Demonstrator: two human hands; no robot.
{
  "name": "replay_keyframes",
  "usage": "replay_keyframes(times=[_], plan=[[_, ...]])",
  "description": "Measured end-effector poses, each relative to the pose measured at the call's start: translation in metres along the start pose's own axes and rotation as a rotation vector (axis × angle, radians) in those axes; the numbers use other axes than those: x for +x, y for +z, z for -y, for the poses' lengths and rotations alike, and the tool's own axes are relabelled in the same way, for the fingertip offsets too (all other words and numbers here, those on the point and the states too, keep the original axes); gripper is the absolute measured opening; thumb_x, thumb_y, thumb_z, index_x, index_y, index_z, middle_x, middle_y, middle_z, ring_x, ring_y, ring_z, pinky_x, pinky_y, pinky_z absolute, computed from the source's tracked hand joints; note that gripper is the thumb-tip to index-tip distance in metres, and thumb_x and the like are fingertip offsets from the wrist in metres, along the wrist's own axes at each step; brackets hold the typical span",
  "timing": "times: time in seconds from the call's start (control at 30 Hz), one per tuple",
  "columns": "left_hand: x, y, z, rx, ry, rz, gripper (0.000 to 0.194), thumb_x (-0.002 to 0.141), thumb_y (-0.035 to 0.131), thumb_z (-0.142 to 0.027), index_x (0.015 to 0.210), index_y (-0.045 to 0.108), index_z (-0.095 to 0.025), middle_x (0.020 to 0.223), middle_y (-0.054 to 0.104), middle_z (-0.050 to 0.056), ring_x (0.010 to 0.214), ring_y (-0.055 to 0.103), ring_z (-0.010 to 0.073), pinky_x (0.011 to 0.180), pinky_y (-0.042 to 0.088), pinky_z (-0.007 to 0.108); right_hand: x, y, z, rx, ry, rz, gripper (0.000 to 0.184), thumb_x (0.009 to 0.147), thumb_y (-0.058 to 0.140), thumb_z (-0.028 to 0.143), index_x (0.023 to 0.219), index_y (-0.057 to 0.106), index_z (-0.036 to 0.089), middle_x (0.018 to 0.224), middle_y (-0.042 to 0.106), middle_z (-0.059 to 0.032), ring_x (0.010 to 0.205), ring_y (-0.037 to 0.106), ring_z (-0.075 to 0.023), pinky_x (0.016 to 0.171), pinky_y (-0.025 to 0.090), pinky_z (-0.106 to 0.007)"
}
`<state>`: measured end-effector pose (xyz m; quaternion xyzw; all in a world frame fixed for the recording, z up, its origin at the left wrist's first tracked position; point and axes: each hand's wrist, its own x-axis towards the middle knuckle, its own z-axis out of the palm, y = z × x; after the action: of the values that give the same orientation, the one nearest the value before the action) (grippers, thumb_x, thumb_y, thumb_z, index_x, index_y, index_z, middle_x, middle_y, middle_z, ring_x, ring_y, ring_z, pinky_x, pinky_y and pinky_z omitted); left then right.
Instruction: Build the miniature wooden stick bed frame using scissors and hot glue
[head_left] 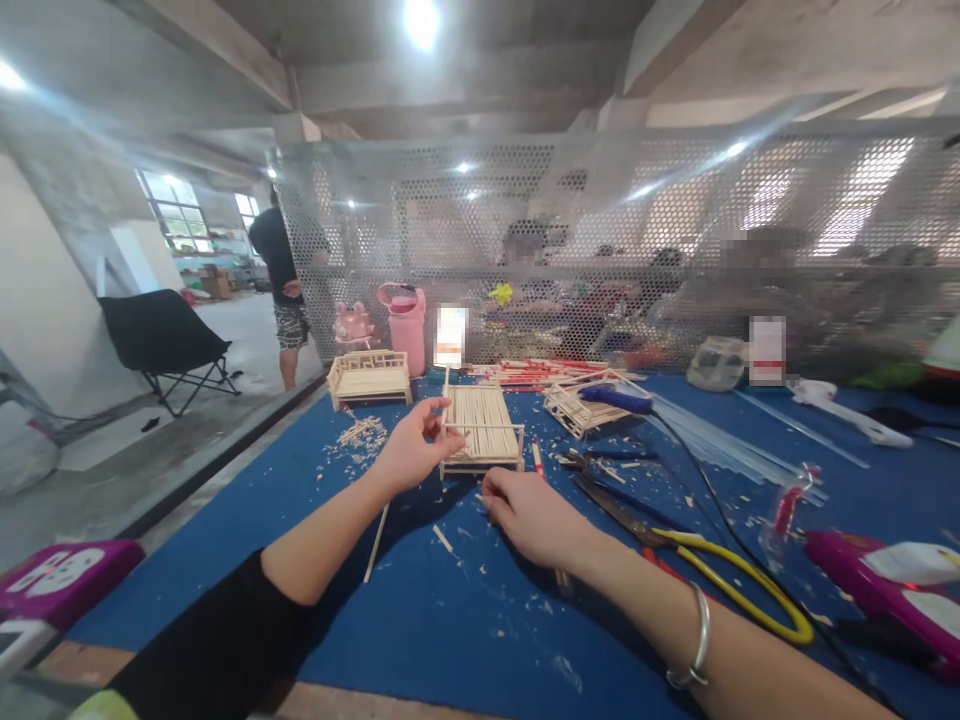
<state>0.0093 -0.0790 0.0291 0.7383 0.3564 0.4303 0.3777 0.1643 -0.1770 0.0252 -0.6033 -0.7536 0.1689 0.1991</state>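
Head camera: the left hand (429, 438), fingers curled, touches the near left corner of a slatted miniature stick bed (481, 420) on the blue surface (427, 640); the right hand (529, 505) is loosely bent just beside its near edge, its grip unclear.

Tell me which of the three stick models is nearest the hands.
The middle model, with the left hand at its left side and the right hand just in front. The left model and right model have no hand at them.
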Motion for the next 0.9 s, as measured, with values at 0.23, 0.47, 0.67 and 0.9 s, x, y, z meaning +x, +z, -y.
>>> replay_keyframes(times=[0.23,0.47,0.67,0.9], plan=[[0.001,0.006,0.003,-0.065,-0.066,0.018,0.062,0.064,0.065,-0.028,0.121,0.047,-0.011,0.06,0.053,-0.006,0.062,0.054,0.0125,0.058,0.043,0.025,-0.002,0.009,-0.005,0.041,-0.139,-0.105,0.027,0.085,0.044,0.014,0.106,0.06,0.016,0.098,0.069,-0.0097,0.091,0.063,-0.0188,0.079,0.044,-0.028],[0.0,-0.005,0.006,-0.025,0.008,0.04,0.063,0.066,0.061,-0.026,0.126,0.044,-0.015,0.079,0.065,0.002,0.065,0.058,0.0131,0.056,0.046,0.023,-0.004,0.013,-0.003,0.016,-0.201,-0.132,0.031,0.087,0.039,0.015,0.104,0.064,0.02,0.102,0.07,-0.0069,0.098,0.062,-0.0181,0.085,0.043,-0.027],[0.026,-0.055,0.017,0.285,-0.151,-0.598,0.041,0.08,0.048,-0.024,0.119,0.049,-0.014,0.106,0.061,0.01,0.099,0.058,0.0234,0.083,0.048,0.036,-0.007,0.012,0.002,-0.014,-0.087,-0.122,0.023,0.085,0.041,0.017,0.102,0.057,0.017,0.078,0.068,-0.0053,0.07,0.061,-0.0176,0.061,0.037,-0.025],[0.066,-0.127,0.054,0.421,-0.329,-0.821,0.038,0.084,0.057,-0.029,0.117,0.051,-0.011,0.119,0.054,0.013,0.11,0.053,0.0263,0.092,0.043,0.048,-0.003,0.017,0.001,0.042,-0.116,-0.116,0.019,0.083,0.042,0.015,0.096,0.055,0.018,0.069,0.062,-0.0021,0.061,0.054,-0.0141,0.057,0.031,-0.022]])
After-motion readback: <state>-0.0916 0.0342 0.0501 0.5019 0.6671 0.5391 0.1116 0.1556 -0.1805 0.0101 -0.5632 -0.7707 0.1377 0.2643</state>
